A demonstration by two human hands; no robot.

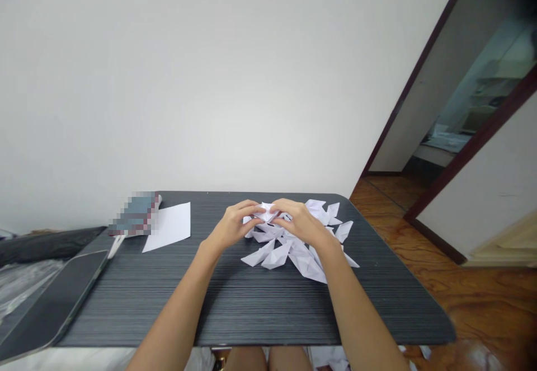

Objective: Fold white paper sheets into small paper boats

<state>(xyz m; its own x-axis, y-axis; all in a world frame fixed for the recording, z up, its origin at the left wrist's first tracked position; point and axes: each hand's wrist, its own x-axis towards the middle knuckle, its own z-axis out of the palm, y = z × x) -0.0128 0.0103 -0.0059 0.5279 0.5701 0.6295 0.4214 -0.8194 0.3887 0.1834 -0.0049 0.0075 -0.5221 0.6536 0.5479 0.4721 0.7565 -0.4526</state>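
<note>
Both hands meet over a dark striped table (235, 304). My left hand (236, 221) and my right hand (297, 220) each pinch one small folded white paper piece (267, 211) between their fingertips, held just above the table. Under and around the hands lies a pile of folded white paper boats (293, 250), several of them, spreading to the right. A flat white sheet of paper (170, 226) lies to the left of my left hand.
A blurred book or packet (136, 213) lies at the table's back left corner. A dark tablet or laptop (54, 304) sits off the left edge. A white wall is behind; wooden floor and a doorway (474, 113) are to the right.
</note>
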